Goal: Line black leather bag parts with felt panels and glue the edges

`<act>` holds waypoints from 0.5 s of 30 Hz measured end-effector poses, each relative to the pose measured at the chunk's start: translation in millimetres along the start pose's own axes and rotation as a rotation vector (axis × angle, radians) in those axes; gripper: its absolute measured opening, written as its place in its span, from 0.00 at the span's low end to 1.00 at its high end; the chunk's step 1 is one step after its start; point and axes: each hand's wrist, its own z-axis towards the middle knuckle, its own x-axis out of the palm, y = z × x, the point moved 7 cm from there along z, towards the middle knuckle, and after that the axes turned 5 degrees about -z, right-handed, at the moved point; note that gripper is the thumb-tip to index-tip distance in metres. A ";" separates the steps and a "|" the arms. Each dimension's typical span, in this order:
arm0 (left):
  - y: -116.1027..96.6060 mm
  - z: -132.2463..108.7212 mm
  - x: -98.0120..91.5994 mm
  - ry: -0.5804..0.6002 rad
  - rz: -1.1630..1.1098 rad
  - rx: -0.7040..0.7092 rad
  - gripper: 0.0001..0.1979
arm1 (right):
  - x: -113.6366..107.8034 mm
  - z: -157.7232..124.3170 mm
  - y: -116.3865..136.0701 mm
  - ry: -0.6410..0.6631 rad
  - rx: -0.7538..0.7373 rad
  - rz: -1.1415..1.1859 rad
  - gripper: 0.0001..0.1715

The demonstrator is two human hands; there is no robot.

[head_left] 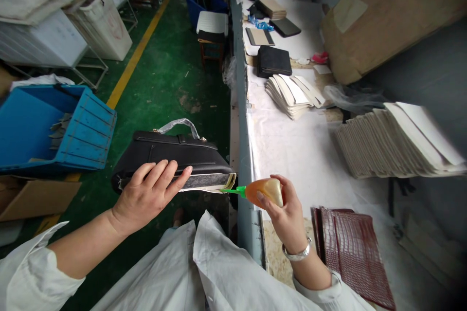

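Note:
My left hand (151, 189) grips a black handbag (175, 157) held on its side over the floor; its handle (178, 125) is wrapped in clear plastic. The fingers lie along the bag's lower edge, above a grey lining strip. My right hand (282, 209) is closed round an orange glue bottle (266, 190). The bottle's green nozzle (233, 191) touches the bag's right corner, where a pale flap sticks out. A silver watch sits on my right wrist.
A long workbench (292, 150) covered in white paper runs on the right. On it lie stacks of pale panels (397, 143), (294, 92), a black piece (273, 61) and dark red crocodile-pattern sheets (352, 247). A blue crate (54, 126) stands at left on the green floor.

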 end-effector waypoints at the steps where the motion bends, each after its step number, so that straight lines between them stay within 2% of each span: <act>1: -0.7 0.1 0.6 -0.003 -0.002 0.004 0.26 | 2.1 -0.5 1.4 0.012 0.005 0.007 0.28; 5: -1.7 -1.1 2.5 -0.015 -0.005 0.004 0.26 | 8.4 -1.1 4.2 0.038 0.052 0.059 0.26; 12: 1.5 -6.3 0.0 -0.017 0.011 0.007 0.25 | -2.6 -2.9 -4.6 -0.014 0.065 -0.003 0.28; 15: 1.7 -7.8 -1.7 -0.016 0.022 0.015 0.25 | 3.6 -5.2 -0.3 0.015 0.071 0.027 0.27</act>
